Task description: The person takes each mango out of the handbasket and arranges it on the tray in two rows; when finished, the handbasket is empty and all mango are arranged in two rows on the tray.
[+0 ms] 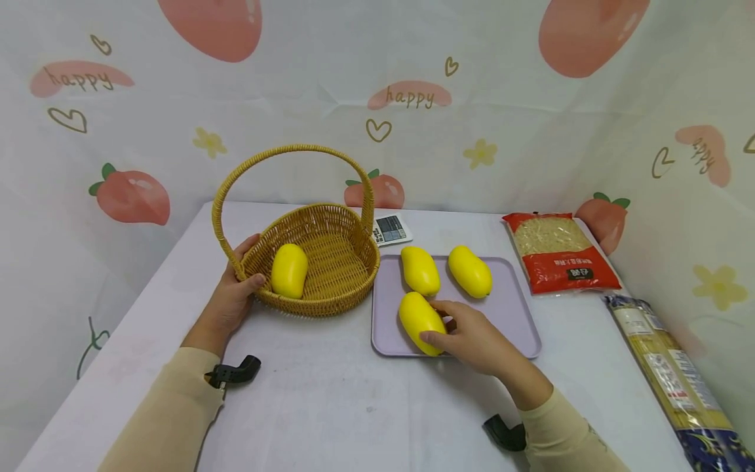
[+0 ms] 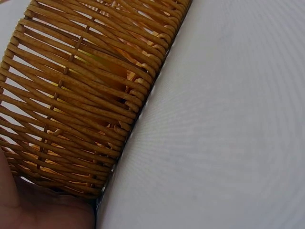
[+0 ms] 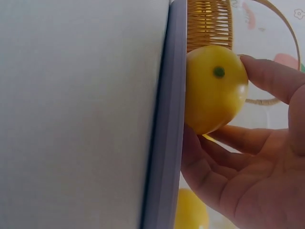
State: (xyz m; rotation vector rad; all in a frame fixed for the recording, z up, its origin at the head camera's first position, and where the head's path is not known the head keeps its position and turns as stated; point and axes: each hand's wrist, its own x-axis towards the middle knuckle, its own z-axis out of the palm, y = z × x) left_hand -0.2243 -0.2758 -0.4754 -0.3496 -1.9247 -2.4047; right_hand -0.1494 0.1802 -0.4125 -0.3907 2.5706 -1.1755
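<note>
My left hand (image 1: 232, 295) grips the left rim of a wicker basket (image 1: 330, 305), its thumb over the edge beside the tall arched handle. Inside the basket, toward the left, lies one yellow mango (image 1: 290, 271). My right hand (image 1: 472, 331) pinches another mango (image 1: 421, 321) between thumb and fingers at the front of a pale purple tray (image 1: 507, 314). In the right wrist view this mango (image 3: 214, 90) shows a green spot on its end. Two more mangoes, one on the left (image 1: 421, 271) and one on the right (image 1: 470, 271), lie behind it on the tray.
Behind the tray, a white card-like item (image 1: 392, 229) lies partly hidden by the basket. A red bag of grain (image 1: 560, 254) sits at the back right, with a long pack of noodles (image 1: 672, 373) along the right edge. A printed cloth backdrop (image 1: 295, 85) encloses the table.
</note>
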